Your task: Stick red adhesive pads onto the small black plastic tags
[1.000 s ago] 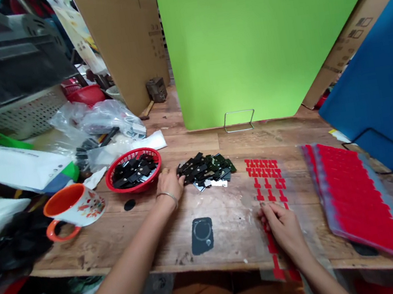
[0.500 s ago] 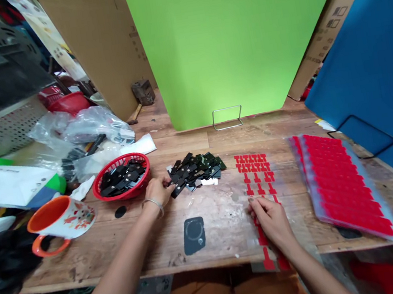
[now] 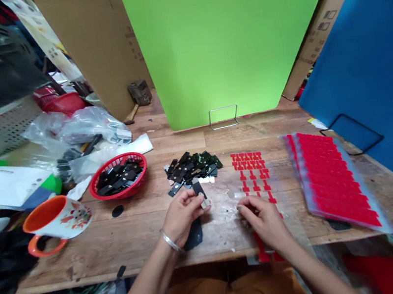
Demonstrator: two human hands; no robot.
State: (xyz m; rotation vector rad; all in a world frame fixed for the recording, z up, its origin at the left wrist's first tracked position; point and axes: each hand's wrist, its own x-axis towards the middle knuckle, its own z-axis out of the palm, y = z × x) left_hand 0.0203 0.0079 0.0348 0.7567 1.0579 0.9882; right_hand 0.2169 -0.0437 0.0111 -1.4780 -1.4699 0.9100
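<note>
My left hand (image 3: 185,214), with a bangle on its wrist, pinches a small black rectangular plate (image 3: 199,189) upright over the table. Behind it lies a loose pile of similar black plates (image 3: 188,167). My right hand (image 3: 261,216) is closed in a pinch just right of the left one, above a clear sheet carrying rows of red T-shaped stickers (image 3: 253,174). What its fingertips hold is too small to make out; a translucent edge shows beside them. A dark flat patch (image 3: 194,235) on the table is partly covered by my left hand.
Left of the pile is a red basket (image 3: 93,189) of black plates, then an orange-and-white mug (image 3: 75,217). Stacked red sticker sheets (image 3: 331,177) lie to the right. A green board (image 3: 231,37) and a blue board (image 3: 364,75) stand behind, with wire stands at their feet.
My left hand has left the pile's edge, coming right and nearer to me with a black plate. My right hand has shifted slightly left, still pinched, over the sticker sheet.
</note>
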